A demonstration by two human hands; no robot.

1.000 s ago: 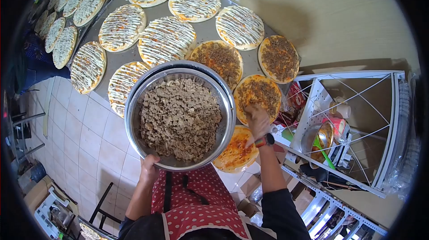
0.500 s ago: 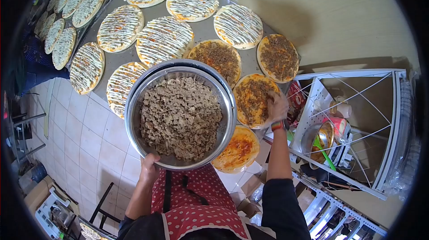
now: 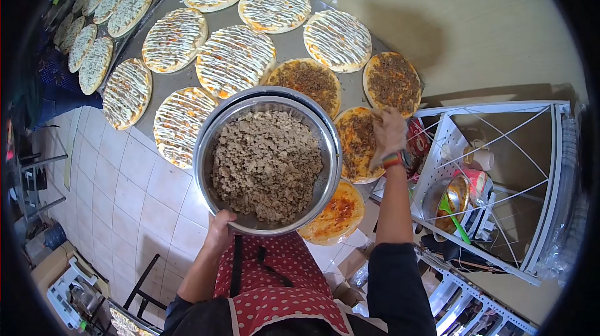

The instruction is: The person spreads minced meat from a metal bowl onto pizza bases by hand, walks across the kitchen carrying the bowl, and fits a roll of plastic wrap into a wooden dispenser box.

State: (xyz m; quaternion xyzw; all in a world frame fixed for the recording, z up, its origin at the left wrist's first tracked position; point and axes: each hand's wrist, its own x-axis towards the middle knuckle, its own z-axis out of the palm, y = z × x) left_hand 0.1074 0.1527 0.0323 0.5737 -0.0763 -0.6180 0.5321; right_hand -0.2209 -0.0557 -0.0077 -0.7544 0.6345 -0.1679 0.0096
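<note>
grey tabletop [image 3: 289,45], left fingers [image 3: 224,217] gripping round steel bowl [image 3: 330,156], crumbly filling [image 3: 269,167], right fingers [image 3: 382,123] blurred, grip unclear

Left hand [image 3: 219,231] grips, thumb [image 3: 226,216] uppermost; right hand [image 3: 392,131], blurred, reaches forward, arm [image 3: 394,211] extended.

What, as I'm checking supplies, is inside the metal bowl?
A crumbly brown mixture lies inside the metal bowl. The bottom beneath it is covered, so anything buried there can't be seen.

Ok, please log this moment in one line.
left hand: grips bowl rim | right hand: over topped pizza | bowl: holds crumbled topping
</note>
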